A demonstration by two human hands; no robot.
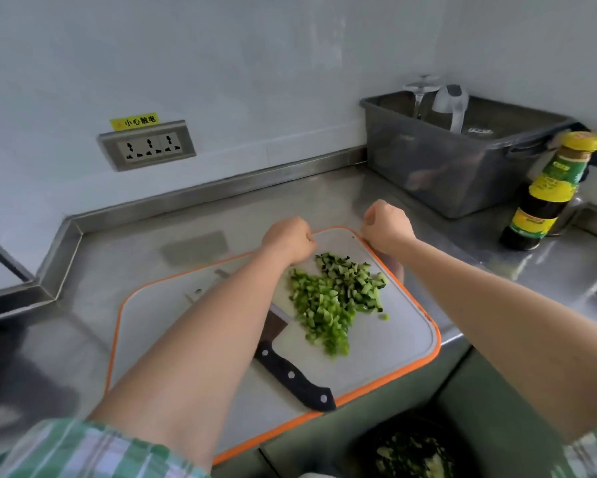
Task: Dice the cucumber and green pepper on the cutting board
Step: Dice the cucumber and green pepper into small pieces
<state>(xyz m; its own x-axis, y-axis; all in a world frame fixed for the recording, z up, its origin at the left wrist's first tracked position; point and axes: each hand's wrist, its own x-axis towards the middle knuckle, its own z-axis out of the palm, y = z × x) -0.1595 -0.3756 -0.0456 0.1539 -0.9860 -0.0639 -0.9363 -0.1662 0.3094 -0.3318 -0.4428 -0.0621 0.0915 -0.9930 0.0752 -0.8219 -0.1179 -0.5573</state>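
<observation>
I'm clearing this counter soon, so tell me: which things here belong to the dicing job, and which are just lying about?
Belongs to the job: cutting board, diced green pieces, knife.

Just lying about: sauce bottle, grey tub with glassware in it, wall socket.

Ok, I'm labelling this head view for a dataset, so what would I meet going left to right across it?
Wall socket → left hand → right hand → sauce bottle. The diced vegetables, knife and grey bin overlap these sideways, so they are left out.
</observation>
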